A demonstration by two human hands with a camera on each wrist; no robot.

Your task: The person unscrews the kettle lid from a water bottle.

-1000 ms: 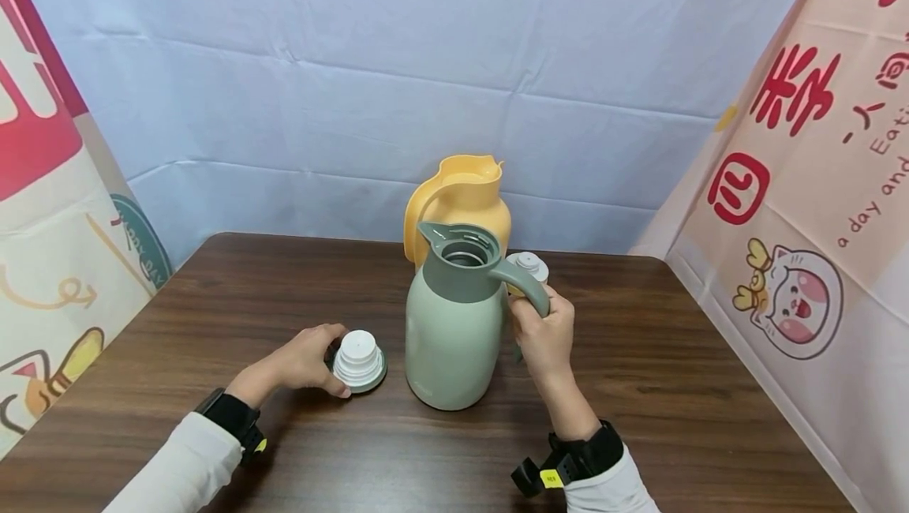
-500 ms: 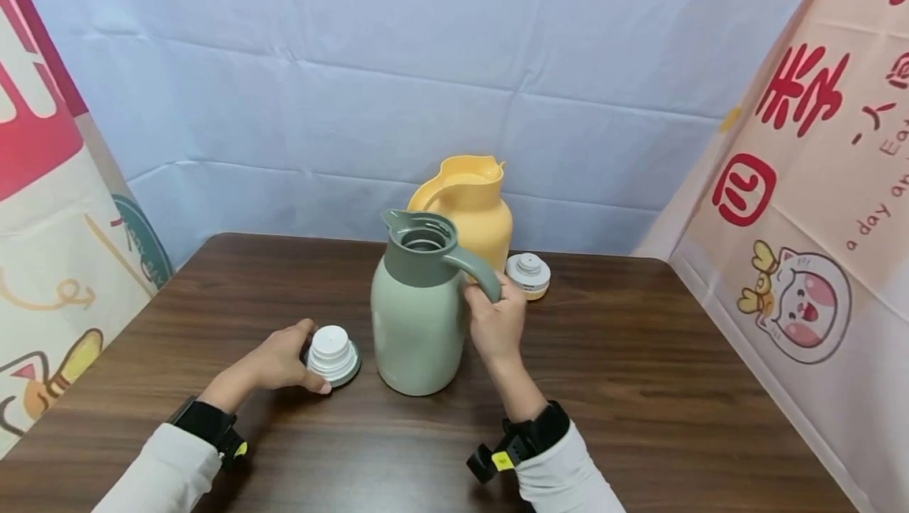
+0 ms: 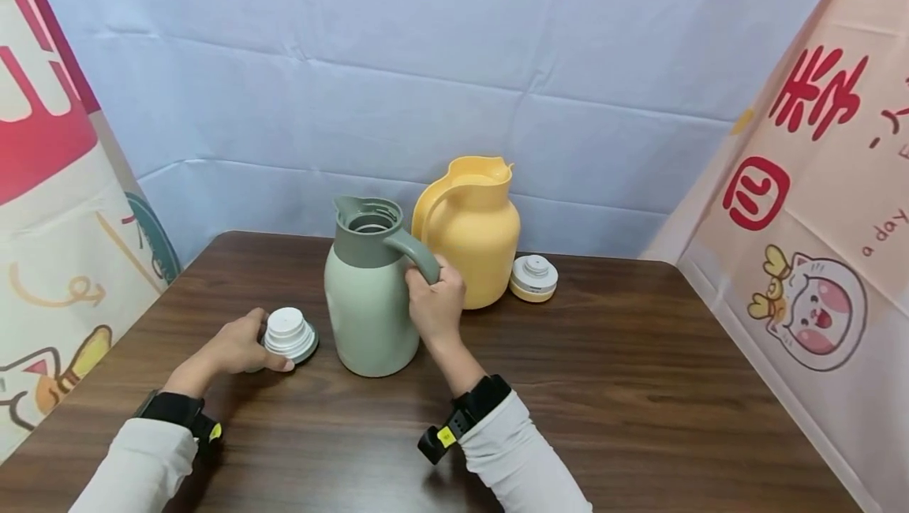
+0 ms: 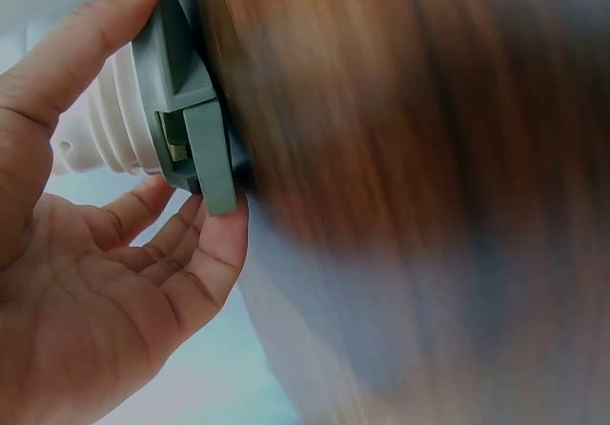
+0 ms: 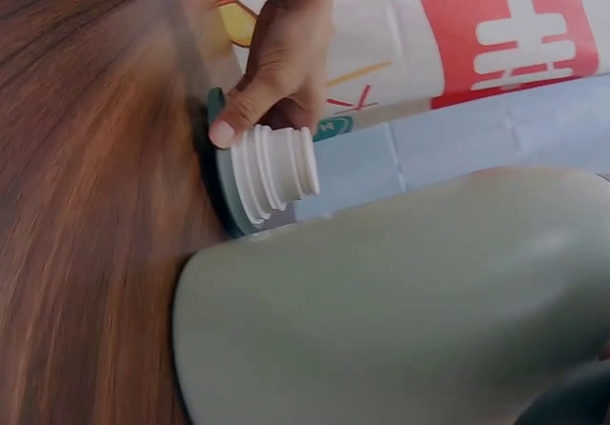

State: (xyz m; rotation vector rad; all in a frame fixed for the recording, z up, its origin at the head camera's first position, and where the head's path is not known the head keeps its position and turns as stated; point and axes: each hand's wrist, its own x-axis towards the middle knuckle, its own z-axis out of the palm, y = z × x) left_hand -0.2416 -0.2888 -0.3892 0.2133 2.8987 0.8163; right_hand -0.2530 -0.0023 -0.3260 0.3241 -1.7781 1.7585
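Observation:
In the head view, my right hand [image 3: 438,306] grips the handle of a pale green thermos jug [image 3: 371,312]. The jug stands upright, its mouth uncovered and its spout pointing left. To its left, my left hand [image 3: 237,346] holds a thermos lid [image 3: 287,333] by the rim; its white threaded plug faces up. In the left wrist view, the thumb and fingers of my left hand [image 4: 105,282] pinch the lid's green rim [image 4: 210,153], low over the tabletop. The right wrist view shows the jug's side [image 5: 381,301] close up, with the white plug [image 5: 272,170] beyond it.
A yellow thermos jug [image 3: 477,241] without a lid stands behind and right of the green one. Beside it lies a white and yellow lid [image 3: 534,277], plug up. Printed cloths hang at both sides of the brown table [image 3: 639,387], and a pale blue cloth [image 3: 398,63] hangs behind.
The green jug and its lid have both shifted left across the table, carried by my two hands. The yellow jug and its lid, partly hidden before, now show more fully.

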